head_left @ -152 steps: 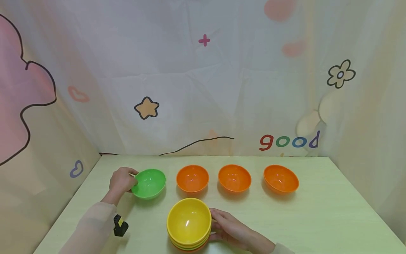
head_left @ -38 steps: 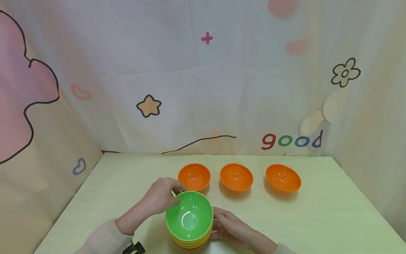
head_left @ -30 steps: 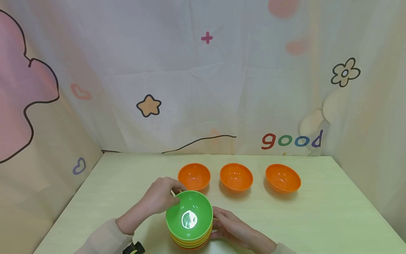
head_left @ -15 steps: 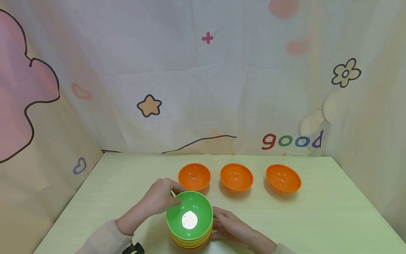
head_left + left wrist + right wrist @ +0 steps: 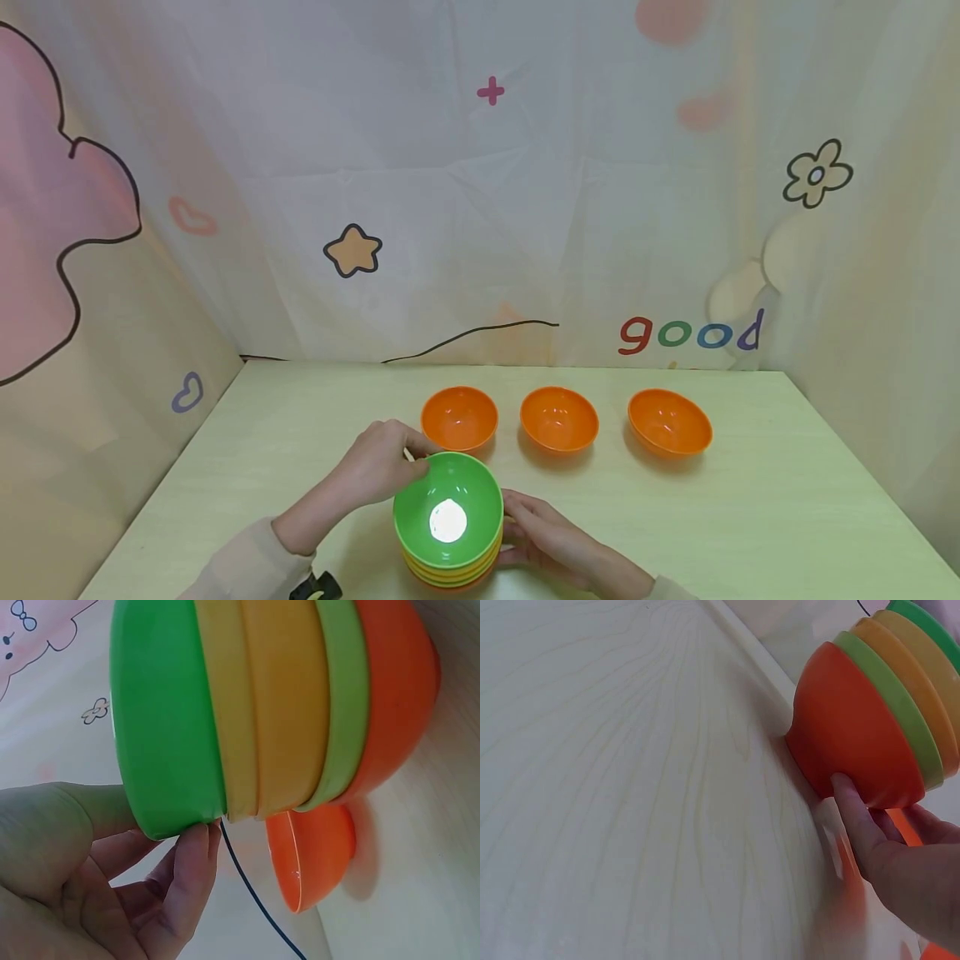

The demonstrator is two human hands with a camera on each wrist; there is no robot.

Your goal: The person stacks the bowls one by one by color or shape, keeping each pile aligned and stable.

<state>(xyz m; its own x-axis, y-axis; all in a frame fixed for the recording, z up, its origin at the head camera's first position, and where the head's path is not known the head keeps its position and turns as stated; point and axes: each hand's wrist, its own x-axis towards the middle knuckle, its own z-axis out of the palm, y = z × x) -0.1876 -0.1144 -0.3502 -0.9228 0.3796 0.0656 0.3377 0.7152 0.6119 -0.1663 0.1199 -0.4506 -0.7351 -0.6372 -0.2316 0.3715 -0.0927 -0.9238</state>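
In the head view a green bowl (image 5: 450,492) tops a nested stack near the front middle of the table. My left hand (image 5: 378,467) pinches its back-left rim, thumb inside and fingers outside. Beneath it, in the left wrist view, come two yellow bowls, the upper yellow bowl (image 5: 229,712) and the lower yellow bowl (image 5: 289,712), then a light green bowl (image 5: 346,705) and an orange bowl (image 5: 397,697) at the bottom. My right hand (image 5: 551,533) touches the stack's right side, with one straight finger against the bottom orange bowl in the right wrist view.
Behind the stack three orange bowls stand in a row: a left orange bowl (image 5: 459,417), a middle orange bowl (image 5: 558,419) and a right orange bowl (image 5: 669,422). The pale table (image 5: 750,508) meets a printed cloth backdrop (image 5: 420,275) at its back edge.
Since the oldest frame, my left hand has brought the green bowl from the back left onto the yellow bowl. Over the last second both hands and the stack have stayed nearly still.
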